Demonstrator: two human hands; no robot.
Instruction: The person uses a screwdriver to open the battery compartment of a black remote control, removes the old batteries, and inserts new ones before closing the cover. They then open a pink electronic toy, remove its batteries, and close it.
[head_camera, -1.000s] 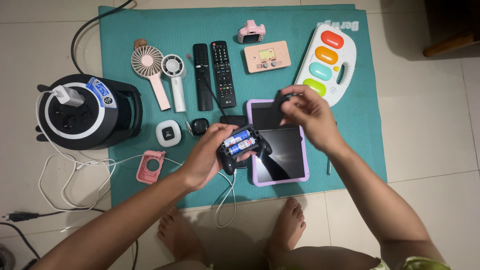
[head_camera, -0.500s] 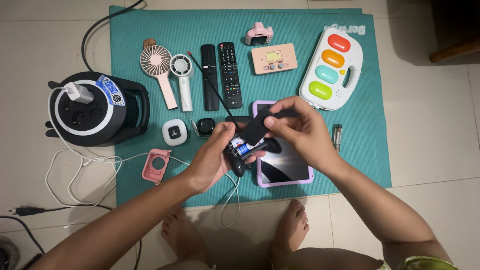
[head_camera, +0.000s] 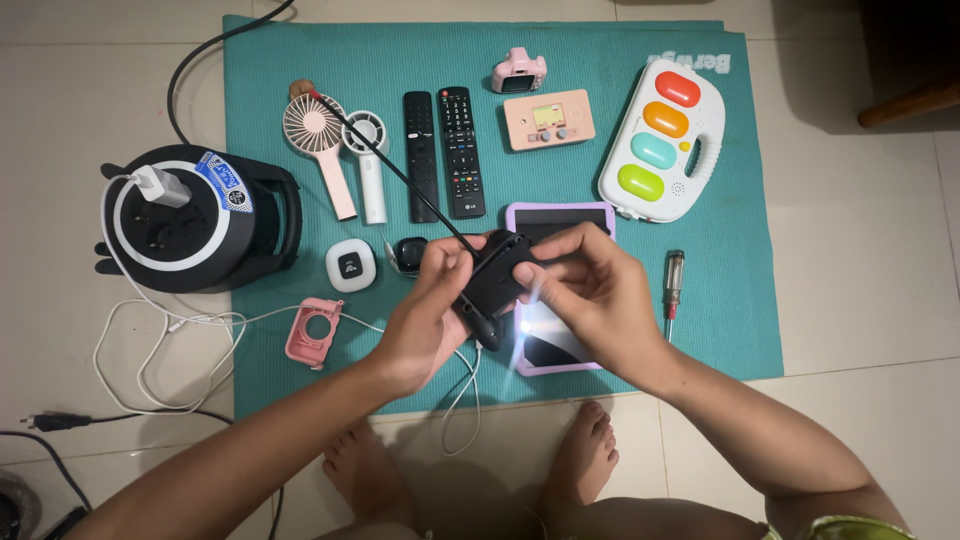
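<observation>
Above a teal floor mat laid out with small electronics, a person's two hands meet over a black handheld controller with a thin antenna slanting toward the far left. The left hand grips the controller from the near left, fingers wrapped around its body, while the right hand closes on it from the right, fingertips pressing a black battery cover flat against its back. No battery shows, so the cover appears to be sitting in place, and the step in hand reads as closing the compartment. By that judgement, the next move calls for a firm, even press or slide until the cover seats flush, with the left hand holding the body steady. The controller is raised just above the near edge of a purple-cased tablet. A screwdriver lies on the mat to the right, untouched. Farther off are two black remote controls, two handheld fans, a pink toy camera and a white toy with coloured buttons. At far left, a black cable reel stands on the tiled floor.
</observation>
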